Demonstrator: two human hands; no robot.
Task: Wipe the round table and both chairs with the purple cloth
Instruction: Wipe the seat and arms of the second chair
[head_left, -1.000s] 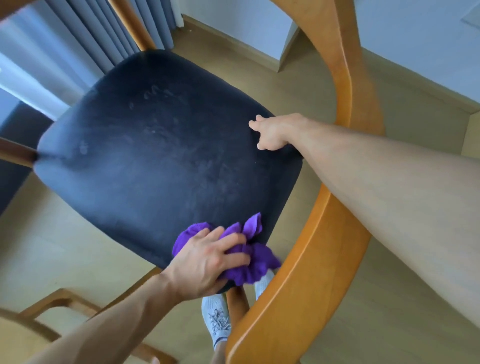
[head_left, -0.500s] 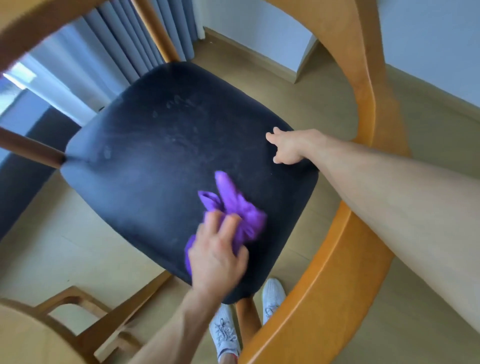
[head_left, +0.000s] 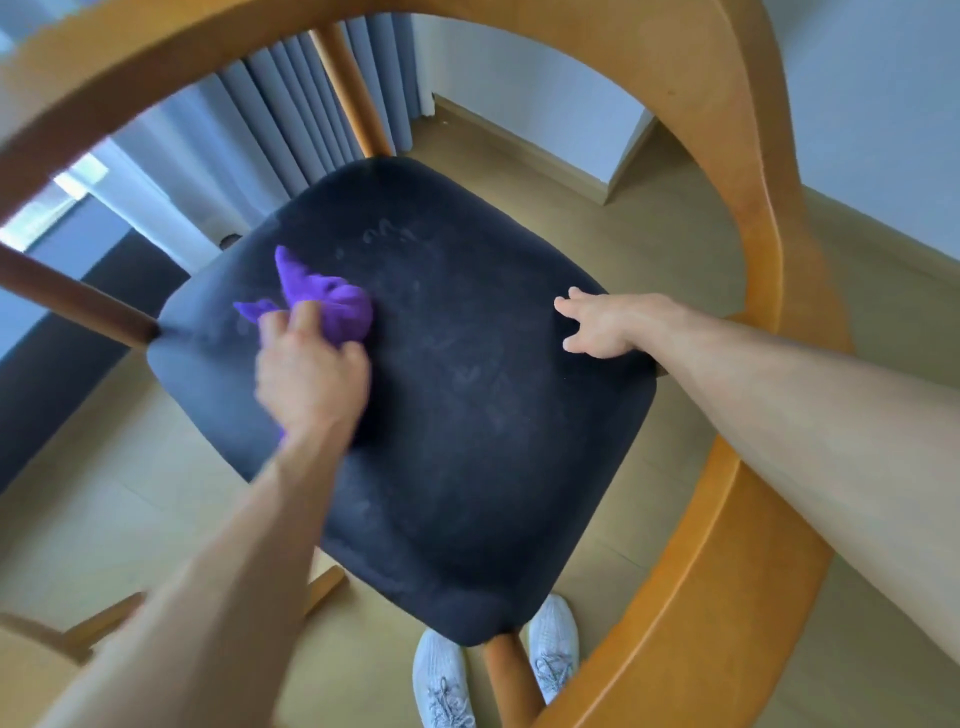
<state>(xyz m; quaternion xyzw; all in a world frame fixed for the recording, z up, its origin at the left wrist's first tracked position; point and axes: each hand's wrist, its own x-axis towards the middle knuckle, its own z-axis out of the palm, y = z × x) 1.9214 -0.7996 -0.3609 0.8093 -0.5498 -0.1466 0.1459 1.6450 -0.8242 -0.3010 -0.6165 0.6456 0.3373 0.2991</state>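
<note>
Nearest the camera, white shoes (head_left: 498, 670) stood under the seat's front corner; left hand (head_left: 310, 371) gripped the purple cloth (head_left: 327, 306), bunched on the chair seat's (head_left: 467, 441) left side; unwiped seat lay to its right; right hand (head_left: 605, 322), fingers loosely apart, rested on the right edge; curtain (head_left: 291, 119) beyond.
</note>
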